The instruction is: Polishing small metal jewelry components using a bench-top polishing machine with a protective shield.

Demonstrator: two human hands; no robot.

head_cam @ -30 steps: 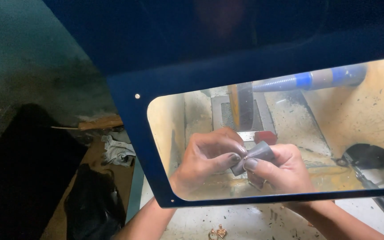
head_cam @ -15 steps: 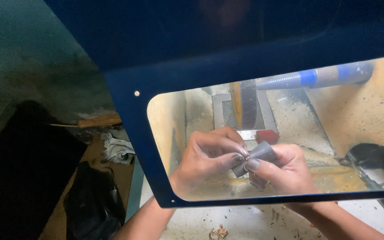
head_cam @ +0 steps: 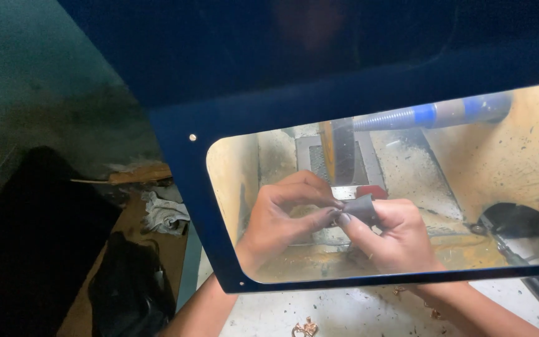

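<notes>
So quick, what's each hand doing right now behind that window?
Left hand: fingers pinched shut on one end of the small grey piece.
Right hand: closed around the same grey piece.

guard frame (head_cam: 182, 156): dark navy blue, one small pale rivet near its left edge
window (head_cam: 519, 162): clear, tinted warm yellow-orange
piece (head_cam: 362, 209): dull grey, held between both hands
left hand (head_cam: 282, 218): fingertips darkened with grime
right hand (head_cam: 394, 234): thumbnail greyish
hose (head_cam: 428, 114): blue with a tan-grey band, ribbed blue at its left end
block (head_cam: 372, 191): red, small
machine bed (head_cam: 407, 175): pale grey, speckled with dark flecks
wall (head_cam: 519, 150): mustard yellow with dark spots
rag (head_cam: 163, 212): off-white, smudged grey
table (head_cam: 344, 312): whitish, black specks, coppery curled shavings
bag (head_cam: 126, 293): black
plank (head_cam: 138, 176): orange-brown
</notes>
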